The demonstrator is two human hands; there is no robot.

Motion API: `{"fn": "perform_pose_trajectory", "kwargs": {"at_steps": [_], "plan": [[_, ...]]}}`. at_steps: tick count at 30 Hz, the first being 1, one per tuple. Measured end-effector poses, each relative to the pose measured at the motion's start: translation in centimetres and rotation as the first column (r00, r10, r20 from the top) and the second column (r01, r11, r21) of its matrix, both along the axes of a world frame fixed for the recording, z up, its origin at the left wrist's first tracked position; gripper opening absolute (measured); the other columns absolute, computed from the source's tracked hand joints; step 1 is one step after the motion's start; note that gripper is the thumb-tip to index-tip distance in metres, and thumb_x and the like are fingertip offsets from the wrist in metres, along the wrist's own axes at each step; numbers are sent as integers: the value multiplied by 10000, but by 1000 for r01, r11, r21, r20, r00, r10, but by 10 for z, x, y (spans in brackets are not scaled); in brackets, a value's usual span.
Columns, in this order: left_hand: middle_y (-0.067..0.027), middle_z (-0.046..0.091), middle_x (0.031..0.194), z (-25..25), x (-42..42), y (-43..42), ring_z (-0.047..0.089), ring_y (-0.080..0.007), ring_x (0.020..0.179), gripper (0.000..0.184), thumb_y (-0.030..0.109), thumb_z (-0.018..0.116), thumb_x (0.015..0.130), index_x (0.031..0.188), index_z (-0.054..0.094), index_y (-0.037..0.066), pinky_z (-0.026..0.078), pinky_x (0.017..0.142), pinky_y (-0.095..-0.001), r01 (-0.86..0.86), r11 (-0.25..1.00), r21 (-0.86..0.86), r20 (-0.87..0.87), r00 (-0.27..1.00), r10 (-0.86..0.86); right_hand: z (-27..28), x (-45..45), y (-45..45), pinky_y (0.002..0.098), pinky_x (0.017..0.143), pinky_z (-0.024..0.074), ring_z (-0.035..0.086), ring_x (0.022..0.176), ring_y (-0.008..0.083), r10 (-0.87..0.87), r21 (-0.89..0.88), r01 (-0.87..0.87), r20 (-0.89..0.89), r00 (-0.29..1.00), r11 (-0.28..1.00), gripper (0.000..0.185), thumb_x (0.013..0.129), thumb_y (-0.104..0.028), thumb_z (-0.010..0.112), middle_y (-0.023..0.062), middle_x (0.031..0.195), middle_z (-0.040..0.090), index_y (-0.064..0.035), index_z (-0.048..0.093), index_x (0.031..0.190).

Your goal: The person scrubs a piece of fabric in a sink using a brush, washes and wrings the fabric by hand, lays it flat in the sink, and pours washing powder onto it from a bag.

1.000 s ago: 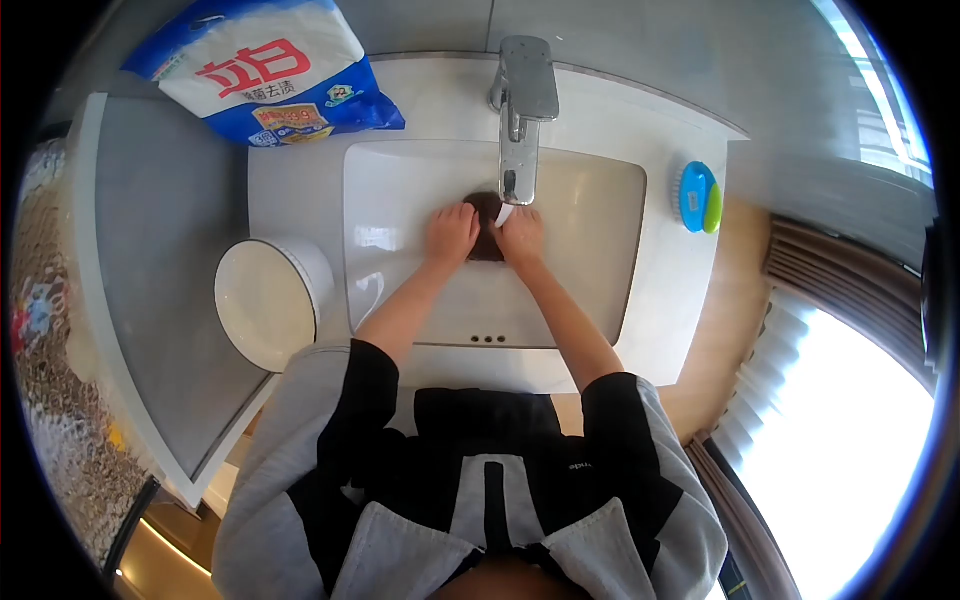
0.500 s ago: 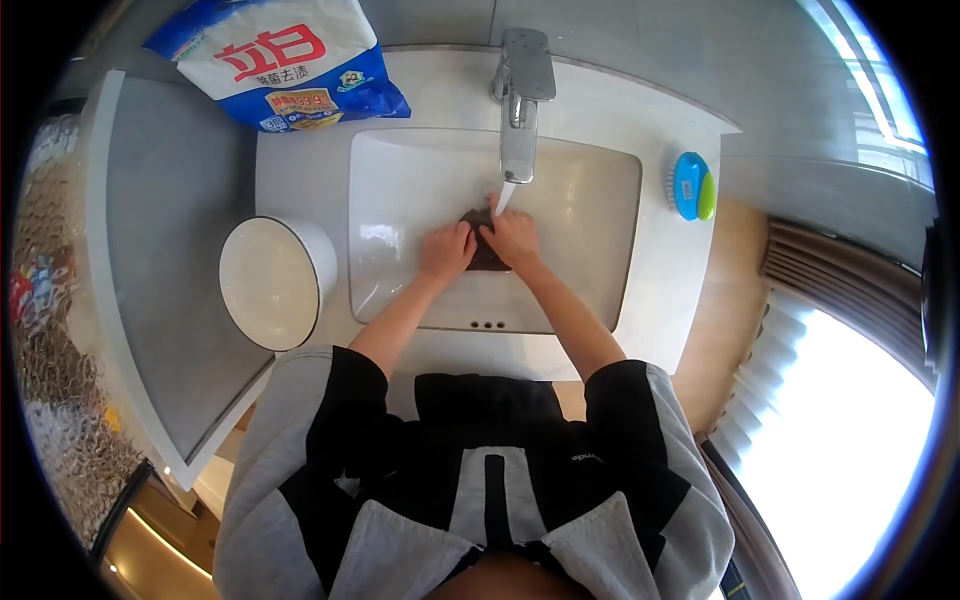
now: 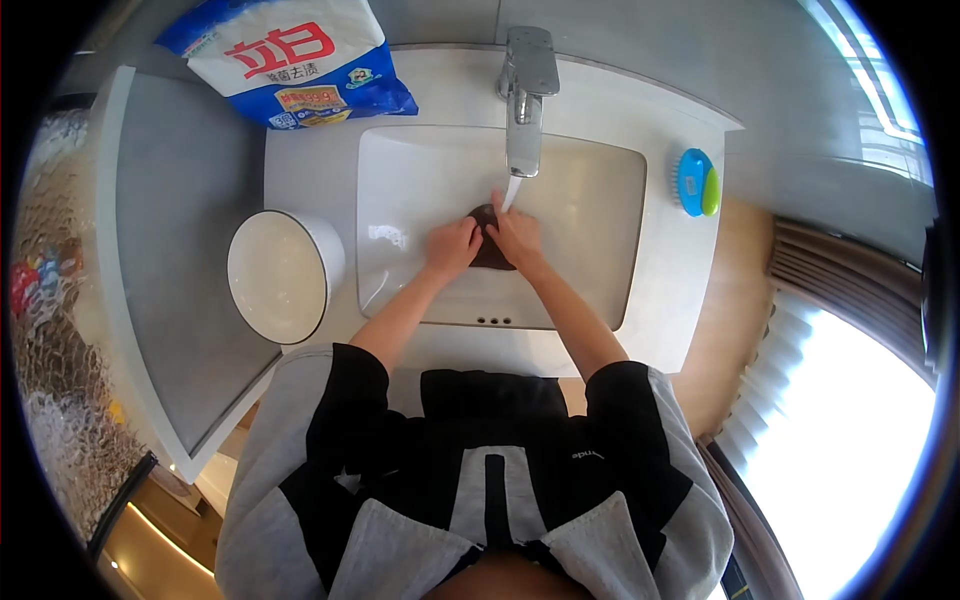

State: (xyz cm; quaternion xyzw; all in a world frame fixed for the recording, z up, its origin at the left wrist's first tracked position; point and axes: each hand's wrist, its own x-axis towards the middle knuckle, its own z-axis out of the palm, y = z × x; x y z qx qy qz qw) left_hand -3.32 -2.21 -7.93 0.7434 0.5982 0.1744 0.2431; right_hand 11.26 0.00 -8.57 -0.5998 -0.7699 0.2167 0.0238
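A wet, dark brown piece of cloth (image 3: 492, 257) is bunched between my hands in the white sink (image 3: 590, 230). My left hand (image 3: 453, 246) has its fingers closed on the cloth's left side. From the right, my right hand (image 3: 518, 238) grips it, with one finger reaching up beside the water. A stream of water (image 3: 512, 193) runs from the chrome faucet (image 3: 524, 120) onto or close by my right hand. Much of the cloth is covered by my fingers, so its exact kind is hidden.
A white basin (image 3: 276, 278) stands on the counter left of the sink. Behind it leans a blue and white bag of detergent (image 3: 300, 65). At the right counter edge lies a blue and green scrubbing brush (image 3: 694, 182). A grey panel (image 3: 185, 270) borders the left side.
The whole view has shifted slightly. The cloth's outline has changed a little, its upper edge now rounder between my fingers. Both hands keep hold of it, and water still runs.
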Motion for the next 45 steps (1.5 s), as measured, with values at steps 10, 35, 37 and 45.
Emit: {"fn": "perform_pose_trajectory", "kwargs": {"at_steps": [10, 35, 37, 45], "plan": [[-120, 560, 680, -3, 4, -4, 528, -338, 595, 159, 202, 517, 785, 732, 494, 54, 407, 521, -433, -44, 999, -28, -12, 999, 43, 16, -7, 8, 363, 562, 470, 584, 660, 257, -5, -62, 8, 64, 998, 998, 509, 743, -316, 594, 77, 776, 584, -84, 450, 1172], [-188, 593, 826, -43, 1, 99, 572, -337, 803, 393, 269, 611, 741, 997, 470, 6, 452, 683, -399, 124, 953, -276, 192, 979, -72, 8, 59, 63, 367, 648, 448, 559, 777, 295, -280, -13, 291, -319, 905, 957, 287, 767, -274, 600, 121, 823, 574, -69, 477, 925], [-186, 583, 807, -25, 5, 99, 566, -347, 778, 365, 270, 587, 766, 993, 453, 17, 447, 640, -420, 55, 970, -237, 37, 998, -48, 7, 47, 58, 371, 673, 439, 549, 836, 288, -194, 162, 250, -298, 935, 955, 306, 768, -301, 598, 121, 892, 564, -66, 487, 930], [-99, 520, 855, -34, 28, 91, 504, -277, 799, 227, 183, 554, 765, 916, 456, 44, 388, 682, -381, -54, 963, 266, -184, 977, 105, -24, 14, 53, 316, 676, 365, 469, 799, 194, -224, 486, 177, 40, 974, 856, 295, 734, -191, 528, 43, 808, 465, -86, 506, 1009]]}}
